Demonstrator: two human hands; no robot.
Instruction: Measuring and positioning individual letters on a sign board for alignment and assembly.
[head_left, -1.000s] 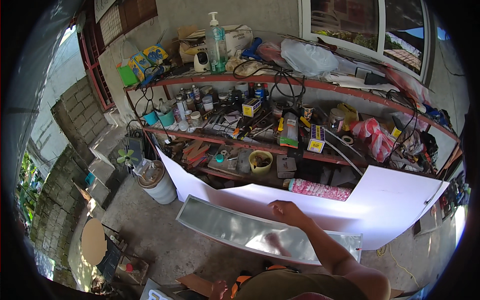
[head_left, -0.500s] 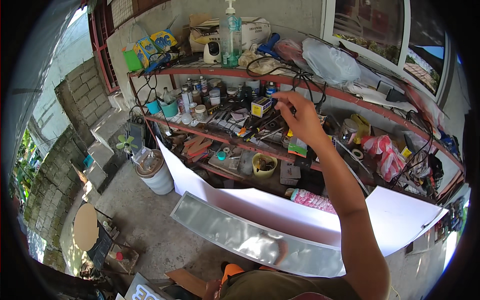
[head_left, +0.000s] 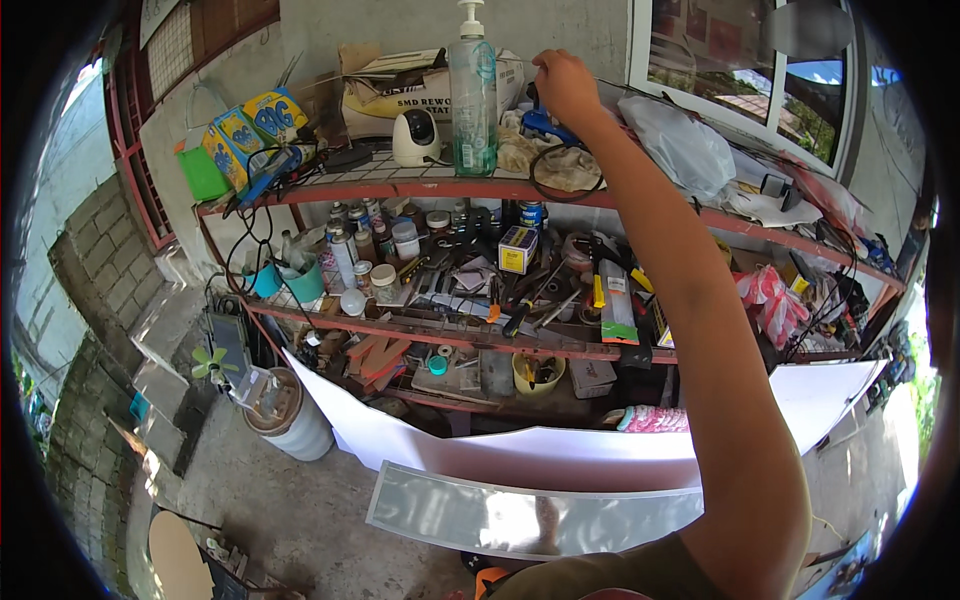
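Note:
My right hand (head_left: pixel 568 88) is raised over the top shelf (head_left: pixel 400 185), its arm stretched up from the lower right. The fingers are curled in and pressed together; whether anything is inside them is hidden. Directly below and behind the hand lies a blue tool with a handle (head_left: pixel 548 126), partly covered by it. Left of the hand stands a tall clear pump bottle (head_left: pixel 473 100) with green liquid at the bottom. Beside that bottle is a white camera (head_left: pixel 415 138) with a black round front. My left hand is out of view.
An opened cardboard box (head_left: pixel 385 105) stands behind the bottle; a white plastic bag (head_left: pixel 680 145) lies to the right. Cans, jars and tools crowd the middle shelf (head_left: pixel 400 335). White sheets (head_left: pixel 600 455) and a long grey panel (head_left: pixel 430 505) lean in front. A white bucket (head_left: pixel 298 430) stands left.
My right hand has moved up from in front of the middle shelf to the top shelf beside the blue tool. My view has shifted closer to the shelves, and my left hand has left the picture.

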